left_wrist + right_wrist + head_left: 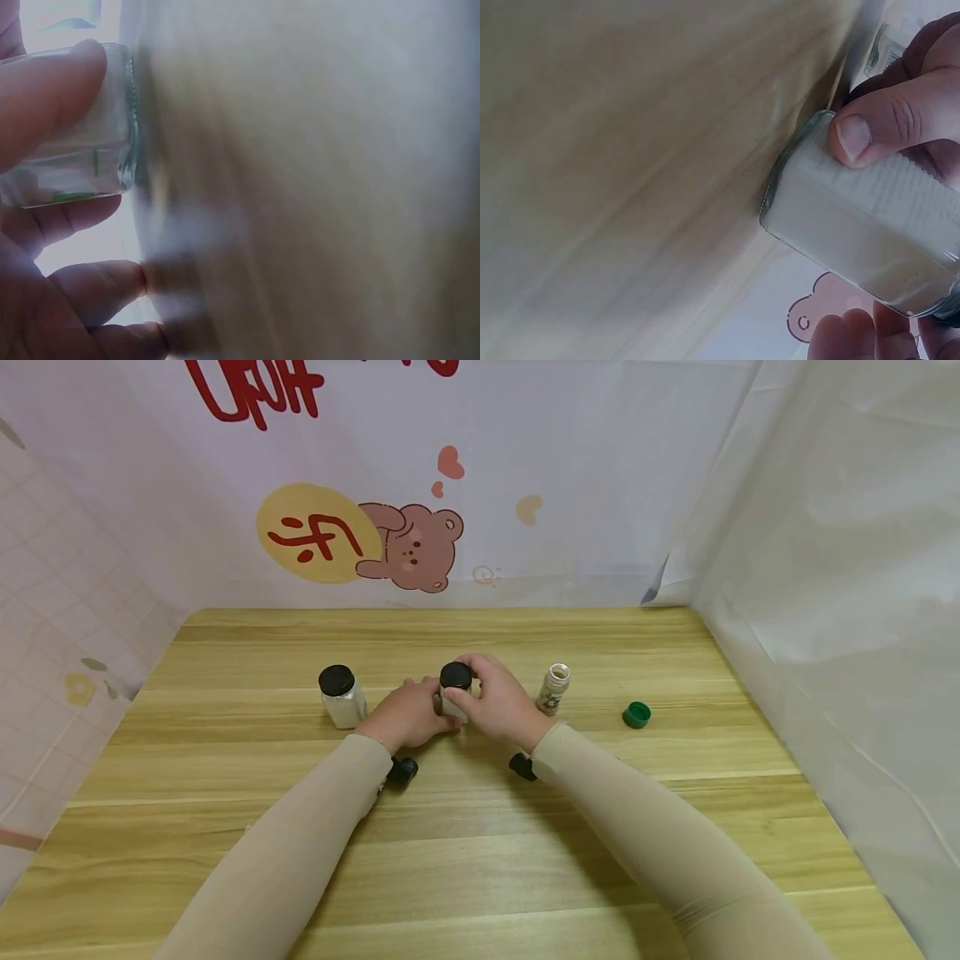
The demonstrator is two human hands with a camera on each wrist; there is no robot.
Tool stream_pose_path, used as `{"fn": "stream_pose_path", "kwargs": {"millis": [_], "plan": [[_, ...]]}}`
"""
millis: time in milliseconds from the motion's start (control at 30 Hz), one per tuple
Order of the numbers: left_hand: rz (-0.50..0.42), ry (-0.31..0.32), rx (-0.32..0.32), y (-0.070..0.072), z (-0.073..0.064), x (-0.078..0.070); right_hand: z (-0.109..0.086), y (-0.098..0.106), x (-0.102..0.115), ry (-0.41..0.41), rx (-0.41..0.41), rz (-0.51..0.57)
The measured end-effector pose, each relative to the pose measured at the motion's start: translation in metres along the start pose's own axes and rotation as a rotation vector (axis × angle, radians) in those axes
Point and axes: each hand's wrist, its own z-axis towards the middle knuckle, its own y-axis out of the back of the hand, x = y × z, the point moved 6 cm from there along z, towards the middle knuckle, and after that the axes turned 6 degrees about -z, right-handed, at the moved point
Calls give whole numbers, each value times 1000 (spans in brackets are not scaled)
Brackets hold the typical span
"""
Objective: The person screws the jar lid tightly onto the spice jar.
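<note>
A square glass jar (pixel 454 708) with a black lid (pixel 456 674) and pale contents stands upright on the table between both hands. My left hand (pixel 408 714) grips it low down, thumb near its base. In the left wrist view, that thumb (pixel 52 97) lies across the jar's clear glass (pixel 112 150). From the other side, my right hand (pixel 498 697) holds the jar's top, its thumb just below the lid and its fingers behind. The right wrist view shows the white-filled jar (pixel 862 217) tilted in the picture, with right-hand fingers (pixel 847 334) by the lid.
A similar black-lidded jar (pixel 343 700) stands left of my left hand. Right of my right hand is a small uncapped glass bottle (pixel 553 690), with a green cap (pixel 637 715) farther right. Dark devices (pixel 402 772) sit under the wrists. A printed cloth (pixel 585 560) hangs behind the wooden table (pixel 480 877).
</note>
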Motion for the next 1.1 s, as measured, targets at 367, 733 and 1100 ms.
{"fn": "stream_pose_path", "kwargs": {"millis": [367,733,1100], "plan": [[4,-23,-5,2,-2,-3,-2,1,3,-2,-8,7],[-18,-30,-4,1,-2,-2,-3,2,5,-10,15,-11],[-7,-7,11,1,-2,-1,-6,6,9,-13,41,-110]]}}
